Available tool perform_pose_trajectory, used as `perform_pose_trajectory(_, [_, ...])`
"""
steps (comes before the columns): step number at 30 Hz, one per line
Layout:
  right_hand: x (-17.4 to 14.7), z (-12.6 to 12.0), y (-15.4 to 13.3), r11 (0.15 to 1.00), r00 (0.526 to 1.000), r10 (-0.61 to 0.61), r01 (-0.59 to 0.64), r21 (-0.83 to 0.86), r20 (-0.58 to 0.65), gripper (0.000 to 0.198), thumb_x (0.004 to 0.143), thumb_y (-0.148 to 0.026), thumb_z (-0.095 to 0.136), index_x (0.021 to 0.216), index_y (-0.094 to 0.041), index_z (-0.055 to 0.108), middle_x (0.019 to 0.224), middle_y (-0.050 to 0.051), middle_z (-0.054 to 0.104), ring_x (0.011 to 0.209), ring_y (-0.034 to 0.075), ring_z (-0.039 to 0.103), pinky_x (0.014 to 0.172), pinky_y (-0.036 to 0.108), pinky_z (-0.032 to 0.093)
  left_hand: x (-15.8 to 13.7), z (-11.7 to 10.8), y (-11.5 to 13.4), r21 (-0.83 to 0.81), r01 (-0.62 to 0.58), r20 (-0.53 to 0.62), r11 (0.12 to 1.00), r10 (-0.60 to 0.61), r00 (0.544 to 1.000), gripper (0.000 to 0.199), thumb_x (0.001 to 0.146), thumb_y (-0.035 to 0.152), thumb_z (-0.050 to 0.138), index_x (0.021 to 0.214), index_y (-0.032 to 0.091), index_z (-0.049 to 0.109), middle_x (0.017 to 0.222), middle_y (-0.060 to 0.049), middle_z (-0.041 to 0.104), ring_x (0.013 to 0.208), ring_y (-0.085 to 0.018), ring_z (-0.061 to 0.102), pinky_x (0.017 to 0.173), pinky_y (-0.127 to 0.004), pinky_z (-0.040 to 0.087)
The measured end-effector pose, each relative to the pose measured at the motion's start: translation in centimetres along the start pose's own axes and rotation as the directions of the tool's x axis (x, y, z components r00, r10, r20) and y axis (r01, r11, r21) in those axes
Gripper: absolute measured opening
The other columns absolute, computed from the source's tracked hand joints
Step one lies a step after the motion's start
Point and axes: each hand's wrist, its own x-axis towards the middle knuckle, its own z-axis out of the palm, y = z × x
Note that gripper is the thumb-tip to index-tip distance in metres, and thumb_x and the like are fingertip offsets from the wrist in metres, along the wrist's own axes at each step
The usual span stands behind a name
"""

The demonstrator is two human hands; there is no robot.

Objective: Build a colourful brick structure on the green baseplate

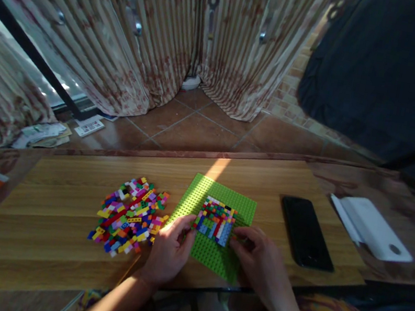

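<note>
Head view, lower centre: green baseplate (200,197) on table (58,237), carrying a multicoloured brick panel (215,220). Left hand (170,247) and right hand (257,259) pinch the panel's edges, fingers closed. Light, rigid, likely snaps apart; best held by the sides. Loose bricks (129,214) lie left; phone (306,231) right.

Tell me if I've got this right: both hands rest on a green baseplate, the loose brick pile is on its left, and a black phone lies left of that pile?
Not quite. In the head view the black phone lies right of the green baseplate, not left of the brick pile. The rest holds.

No legible text on anything here.
</note>
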Motion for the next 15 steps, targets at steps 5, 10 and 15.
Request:
perform_pose_trajectory(5, [0.00,0.65,0.04,0.985,0.997,-0.061,0.069,-0.160,0.053,0.019,0.079,-0.014,0.056,0.078,-0.025,0.071,0.084,0.001,0.065,0.071,0.016,0.062,0.064,0.027,0.042,0.04,-0.02,0.01,0.002,-0.002,0.002,1.000,0.002,1.000,0.025,0.089,0.019,0.051,0.113,0.019,0.060,0.089,-0.002,0.073,0.079,-0.015,0.068,0.069,-0.024,0.054])
perform_pose_trajectory(10, [0.21,0.52,0.02,0.993,0.997,-0.056,0.051,-0.107,-0.045,0.012,0.083,-0.025,0.057,0.075,-0.021,0.066,0.077,0.002,0.065,0.069,0.017,0.062,0.063,0.028,0.043,-0.04,0.09,-0.12,0.017,0.007,-0.006,1.000,-0.007,1.000,0.025,0.088,0.019,0.052,0.112,0.019,0.060,0.089,-0.003,0.072,0.079,-0.015,0.068,0.069,-0.025,0.053])
perform_pose_trajectory(15, [0.23,0.31,-0.36,0.971,0.983,0.009,0.035,0.238,-0.184,0.020,0.085,-0.039,0.061,0.090,-0.021,0.068,0.084,0.004,0.070,0.075,0.018,0.066,0.068,0.029,0.050,-0.02,0.19,-0.24,0.015,-0.003,-0.008,1.000,0.003,1.000,0.026,0.087,0.019,0.052,0.111,0.019,0.061,0.085,-0.003,0.071,0.077,-0.015,0.067,0.067,-0.025,0.053])
